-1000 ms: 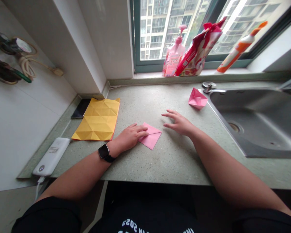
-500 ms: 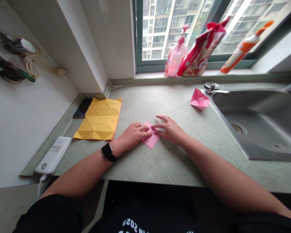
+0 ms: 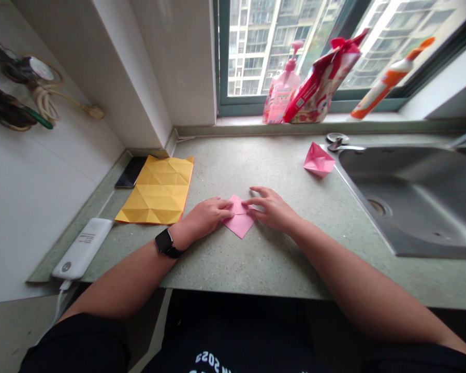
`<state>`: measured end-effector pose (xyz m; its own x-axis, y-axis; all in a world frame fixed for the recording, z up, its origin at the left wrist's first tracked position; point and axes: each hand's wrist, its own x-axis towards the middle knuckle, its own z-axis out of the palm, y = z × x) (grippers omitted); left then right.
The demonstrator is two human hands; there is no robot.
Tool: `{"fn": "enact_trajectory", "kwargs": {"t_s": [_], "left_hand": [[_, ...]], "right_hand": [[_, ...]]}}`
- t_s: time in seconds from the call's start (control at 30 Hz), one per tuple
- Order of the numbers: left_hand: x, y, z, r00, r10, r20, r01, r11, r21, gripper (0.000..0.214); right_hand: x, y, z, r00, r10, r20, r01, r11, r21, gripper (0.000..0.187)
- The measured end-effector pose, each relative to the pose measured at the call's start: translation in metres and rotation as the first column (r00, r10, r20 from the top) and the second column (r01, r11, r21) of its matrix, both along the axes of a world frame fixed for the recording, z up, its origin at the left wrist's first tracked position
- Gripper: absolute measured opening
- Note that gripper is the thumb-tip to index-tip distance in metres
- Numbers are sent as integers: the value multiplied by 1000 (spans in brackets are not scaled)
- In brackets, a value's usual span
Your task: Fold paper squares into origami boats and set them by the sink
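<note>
A small pink folded paper point(image 3: 241, 225) lies flat on the countertop, turned like a diamond, with a crease or flap edge running across its middle. My left hand point(image 3: 209, 215) rests on its left corner, fingertips pressing the paper and fingers fairly close together. On the right side, my right hand point(image 3: 270, 207) touches the paper with thumb and fingertips; its fingers are spread. Neither hand lifts the paper. Farther off to the right stands a pink folded paper shape point(image 3: 319, 160), apart from both hands.
Creased yellow paper point(image 3: 155, 191) lies at left, partly over a dark phone point(image 3: 131, 173). Nearer is a white power bank point(image 3: 83, 248) with a cable. A steel sink point(image 3: 419, 207) is at right. A pink pump bottle point(image 3: 282, 93), red bag point(image 3: 322, 85) and orange-white bottle point(image 3: 384, 88) line the sill.
My left hand has slid a little to the left across the pink paper, uncovering the line across its middle. The right hand has stayed nearly in place.
</note>
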<state>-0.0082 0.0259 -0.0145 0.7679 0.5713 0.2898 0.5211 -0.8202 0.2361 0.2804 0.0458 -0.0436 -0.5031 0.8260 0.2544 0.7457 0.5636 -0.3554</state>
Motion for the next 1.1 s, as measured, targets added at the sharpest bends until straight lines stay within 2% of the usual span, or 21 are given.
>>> {"fn": "enact_trajectory", "kwargs": {"t_s": [0.13, 0.23, 0.47, 0.6, 0.8, 0.9, 1.0, 1.1], "left_hand": [[0, 0, -2, 1000, -2, -1, 2, 1000, -15, 30], [-2, 0, -2, 999, 19, -26, -19, 999, -27, 28], [-19, 0, 13, 980, 123, -156, -131, 991, -42, 34], [-31, -6, 14, 961, 177, -215, -188, 982, -32, 35], [-50, -8, 20, 946, 243, -217, -260, 964, -52, 33], [-51, -2, 28, 955, 272, -116, -274, 962, -4, 38], [-42, -1, 31, 975, 219, 41, -219, 976, -2, 43], [-27, -7, 27, 997, 75, 32, -75, 997, -25, 34]], "right_hand": [[-7, -3, 4, 993, 113, -40, -111, 993, 50, 26], [-11, -6, 6, 982, 190, -18, -189, 981, 37, 27], [-13, -10, 11, 986, 160, 53, -159, 987, -23, 29], [-14, -11, 14, 986, 154, 64, -152, 988, -39, 28], [-13, -12, 14, 985, 153, 75, -150, 987, -48, 29], [-13, -11, 14, 984, 157, 78, -154, 987, -49, 29], [-12, -11, 14, 982, 172, 76, -169, 985, -38, 29], [-12, -11, 13, 981, 183, 69, -182, 983, -21, 30]]}}
